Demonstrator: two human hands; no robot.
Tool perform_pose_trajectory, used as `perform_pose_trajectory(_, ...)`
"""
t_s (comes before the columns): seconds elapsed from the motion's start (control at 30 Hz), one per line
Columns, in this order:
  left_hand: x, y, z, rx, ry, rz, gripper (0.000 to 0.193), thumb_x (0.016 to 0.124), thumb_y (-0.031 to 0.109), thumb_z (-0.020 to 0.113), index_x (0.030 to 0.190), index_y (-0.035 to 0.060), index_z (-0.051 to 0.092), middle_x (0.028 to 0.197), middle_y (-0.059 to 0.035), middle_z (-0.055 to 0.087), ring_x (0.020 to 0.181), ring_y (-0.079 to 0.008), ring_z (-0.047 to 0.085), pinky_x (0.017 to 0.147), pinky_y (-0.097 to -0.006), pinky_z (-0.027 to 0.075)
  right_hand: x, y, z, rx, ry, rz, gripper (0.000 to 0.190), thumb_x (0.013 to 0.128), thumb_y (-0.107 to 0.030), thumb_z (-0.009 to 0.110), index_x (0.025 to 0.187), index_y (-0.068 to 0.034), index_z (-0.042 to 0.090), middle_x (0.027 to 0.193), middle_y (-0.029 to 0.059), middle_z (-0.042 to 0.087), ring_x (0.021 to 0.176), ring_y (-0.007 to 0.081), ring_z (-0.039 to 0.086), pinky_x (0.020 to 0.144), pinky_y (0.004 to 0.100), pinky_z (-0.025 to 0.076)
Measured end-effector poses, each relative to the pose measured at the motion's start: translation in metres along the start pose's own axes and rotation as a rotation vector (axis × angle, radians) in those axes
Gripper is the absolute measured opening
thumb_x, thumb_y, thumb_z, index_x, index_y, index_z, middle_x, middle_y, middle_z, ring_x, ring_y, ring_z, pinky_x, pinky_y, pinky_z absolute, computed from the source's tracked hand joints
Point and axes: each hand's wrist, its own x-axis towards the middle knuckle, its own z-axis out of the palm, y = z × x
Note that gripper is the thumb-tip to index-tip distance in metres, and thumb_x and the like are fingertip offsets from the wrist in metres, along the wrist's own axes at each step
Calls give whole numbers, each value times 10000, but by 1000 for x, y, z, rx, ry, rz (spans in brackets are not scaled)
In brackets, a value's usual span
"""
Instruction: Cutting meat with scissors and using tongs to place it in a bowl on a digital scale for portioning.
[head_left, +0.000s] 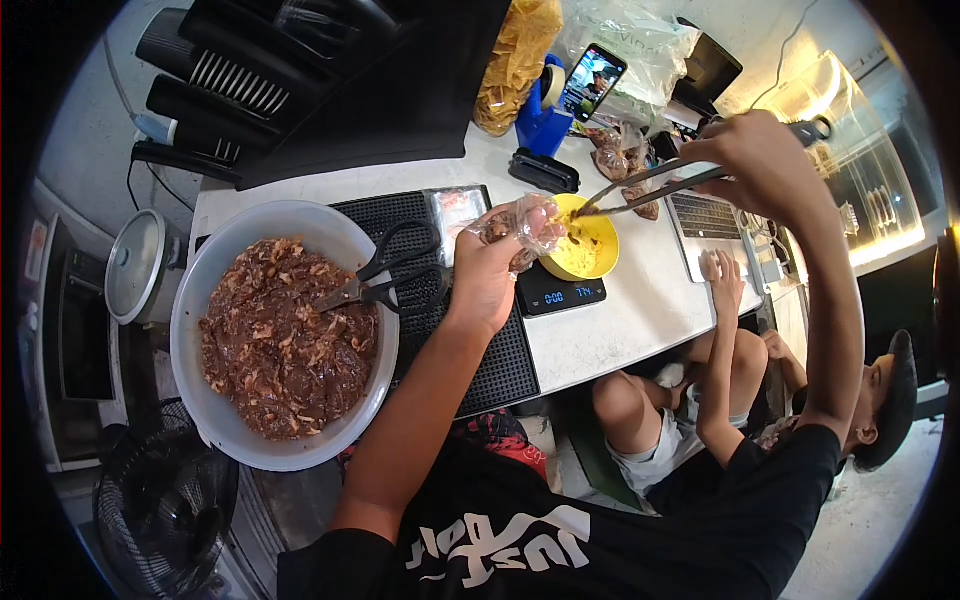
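My left hand (486, 274) grips a clear plastic bag (514, 229) with dark meat inside, held against the left side of a yellow bowl (613, 247). Metal tongs (679, 187) are in my right hand (754, 161), raised over the table. Their tips reach into the bowl and appear to pinch a small dark piece. Yellowish residue and dark bits coat the bowl's inside. Beneath it lies a black digital scale (562, 298) with a lit display. To the left, a large whitish tub (182, 322) holds chopped marinated meat (289, 345); black-handled scissors (405, 289) rest across its rim, blades in the meat.
A black rubber mat (495, 360) lies under small plastic bags (456, 217). Behind stand a blue tape dispenser (541, 124), a phone (595, 82) and filled bags (619, 157). At right, a seated person (720, 420) touches a laptop (705, 217). A fan (165, 502) stands lower left.
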Motion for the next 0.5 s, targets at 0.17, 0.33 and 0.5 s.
perform_pose_trajectory(0.17,1,-5,3,-10,-18,-12,329,958,148,641,1183,-86,588,1096,-155,681,1009,-212,677,931,-341,559,-45,19,-29,285,95,183,435,643,-129,852,1056,-46,742,818,137,727,642,282,682,616,361,521)
perform_pose_trajectory(0.33,1,-7,0,-19,-59,-32,353,966,157,628,1211,-91,575,1108,-166,678,1033,-228,670,939,-354,554,-43,1,-34,352,120,168,435,643,-134,852,1059,-64,745,870,125,732,672,280,684,627,363,524)
perform_pose_trajectory(0.5,2,-10,-2,-79,-159,-22,363,972,174,619,1228,-79,573,1128,-170,670,1056,-244,660,959,-380,540,-24,-30,-22,250,132,16,401,669,-208,828,1047,-104,744,801,101,684,694,315,650,639,414,496)
